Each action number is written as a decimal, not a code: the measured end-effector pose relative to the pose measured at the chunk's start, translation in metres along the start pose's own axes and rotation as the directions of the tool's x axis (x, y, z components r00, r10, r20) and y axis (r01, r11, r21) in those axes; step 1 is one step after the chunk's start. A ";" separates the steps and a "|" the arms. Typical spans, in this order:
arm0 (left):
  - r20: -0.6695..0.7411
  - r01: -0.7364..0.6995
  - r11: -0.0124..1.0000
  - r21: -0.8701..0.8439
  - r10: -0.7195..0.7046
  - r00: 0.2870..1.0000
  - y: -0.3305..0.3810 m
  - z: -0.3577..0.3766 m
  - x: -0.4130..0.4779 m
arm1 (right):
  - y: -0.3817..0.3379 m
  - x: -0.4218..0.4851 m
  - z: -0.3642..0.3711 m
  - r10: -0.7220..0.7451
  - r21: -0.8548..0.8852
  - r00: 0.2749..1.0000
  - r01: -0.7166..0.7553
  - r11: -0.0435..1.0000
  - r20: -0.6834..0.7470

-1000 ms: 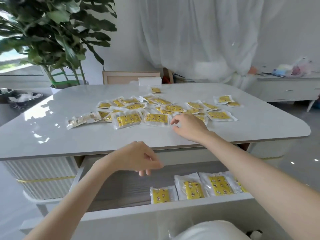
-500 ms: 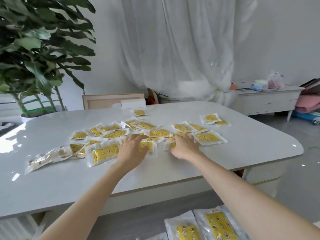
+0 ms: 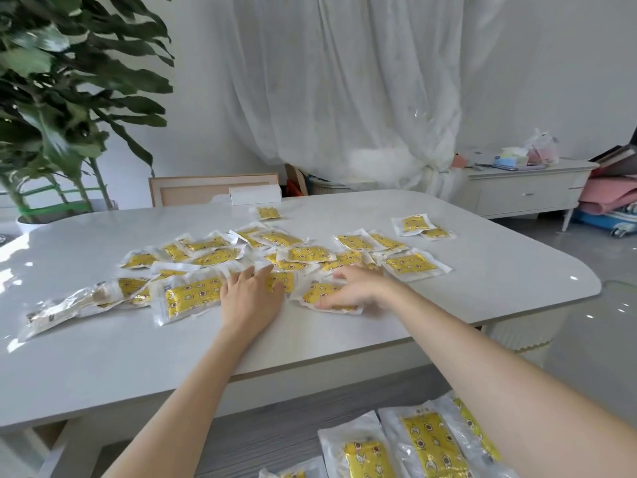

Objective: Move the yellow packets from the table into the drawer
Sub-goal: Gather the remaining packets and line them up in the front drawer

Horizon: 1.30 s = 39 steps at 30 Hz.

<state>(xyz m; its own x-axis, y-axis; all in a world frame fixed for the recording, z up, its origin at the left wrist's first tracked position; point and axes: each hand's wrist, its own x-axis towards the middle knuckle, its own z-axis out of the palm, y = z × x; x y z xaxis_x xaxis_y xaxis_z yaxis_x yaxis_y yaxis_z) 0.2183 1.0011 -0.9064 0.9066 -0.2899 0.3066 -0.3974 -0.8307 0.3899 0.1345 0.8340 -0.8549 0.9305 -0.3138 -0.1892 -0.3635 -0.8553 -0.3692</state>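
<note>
Several yellow packets (image 3: 408, 264) in clear wrap lie scattered over the middle of the white table (image 3: 138, 357). My left hand (image 3: 251, 298) lies flat with straight fingers on one packet (image 3: 282, 281), beside a larger packet (image 3: 191, 296). My right hand (image 3: 360, 288) curls its fingers and thumb round another packet (image 3: 320, 294) near the table's front. Below the table edge the open drawer (image 3: 258, 432) holds a few yellow packets (image 3: 434, 443) at its right side.
A pale, brownish packet (image 3: 65, 307) lies at the table's left. A white box (image 3: 255, 195) and a chair back (image 3: 193, 189) stand at the far edge. A big potted plant (image 3: 62, 108) is at the left, a low sideboard (image 3: 517, 193) at the right.
My left hand rose from over the drawer and came down onto the packets. My right hand closed on a packet and drew it toward the front edge. The view tilted up.
</note>
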 end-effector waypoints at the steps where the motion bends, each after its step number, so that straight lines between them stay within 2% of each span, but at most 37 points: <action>1: 0.013 -0.002 1.000 0.004 0.002 1.000 0.000 0.000 0.000 | -0.001 0.000 -0.002 0.007 -0.006 1.000 -0.007 1.000 0.016; 5: 0.010 0.049 0.998 0.036 -0.050 0.999 0.001 -0.001 0.001 | 0.003 -0.002 -0.008 0.013 0.109 0.999 -0.018 0.994 0.040; 10: -0.024 0.116 0.990 0.077 -0.115 0.993 0.003 -0.003 -0.004 | 0.009 0.000 -0.010 0.090 -0.003 0.995 -0.090 0.996 0.044; 15: -0.024 0.213 0.973 0.086 -0.212 0.977 0.007 -0.008 -0.007 | 0.013 0.001 -0.005 0.124 0.022 0.992 -0.124 0.992 0.026; 16: -0.022 0.223 0.971 0.087 -0.222 0.975 0.007 -0.009 -0.007 | 0.015 0.002 -0.003 0.115 0.098 0.993 -0.116 0.988 0.018; 18: -0.023 0.216 0.974 0.063 -0.215 0.976 0.006 -0.010 -0.007 | 0.020 0.007 0.001 0.106 0.354 0.994 -0.086 0.931 -0.038; 20: -0.036 0.186 0.982 -0.023 -0.187 0.982 0.004 -0.011 -0.006 | 0.020 0.011 0.000 0.139 0.617 0.988 -0.067 0.784 -0.069; 22: -0.075 0.165 0.973 -0.164 -0.179 0.981 0.002 -0.013 -0.006 | 0.021 0.015 -0.002 0.173 0.786 0.983 -0.063 0.615 -0.056; 24: -0.128 0.142 0.914 -0.379 -0.204 0.970 -0.001 -0.015 -0.006 | 0.020 0.015 -0.005 0.159 0.879 0.986 -0.040 0.475 -0.041; 26: -0.152 0.072 0.749 -0.658 -0.226 0.962 -0.004 -0.017 -0.008 | 0.018 0.010 -0.008 0.100 0.924 0.993 0.012 0.383 -0.055; 28: -0.145 0.032 0.580 -0.814 -0.256 0.956 -0.006 -0.020 -0.011 | 0.014 0.007 -0.009 0.023 0.933 0.996 0.069 0.354 -0.082; 31: -0.103 0.037 0.474 -0.879 -0.266 0.958 -0.008 -0.022 -0.011 | 0.000 0.002 -0.008 -0.106 0.921 0.988 0.144 0.363 -0.112; 34: -0.019 0.072 0.413 -0.908 -0.210 0.977 -0.011 -0.022 -0.009 | -0.019 0.003 0.002 -0.153 0.902 0.979 0.188 0.389 -0.137; 37: 0.088 0.139 0.329 -0.934 -0.165 0.982 -0.013 -0.023 -0.009 | -0.034 0.010 0.014 -0.022 0.895 0.967 0.245 0.372 -0.255; 39: 0.137 0.172 0.267 -0.948 -0.142 0.980 -0.010 -0.024 -0.010 | -0.039 0.013 0.019 0.135 0.926 0.949 0.236 0.296 -0.285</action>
<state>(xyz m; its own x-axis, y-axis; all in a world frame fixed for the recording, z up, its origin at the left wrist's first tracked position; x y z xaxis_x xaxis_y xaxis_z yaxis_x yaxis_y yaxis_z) 0.2099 1.0241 -0.8926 0.9647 -0.2314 0.1257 -0.0847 0.1795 0.9801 0.1603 0.8707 -0.8607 0.8471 -0.5306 0.0299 0.0690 0.0542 -0.9961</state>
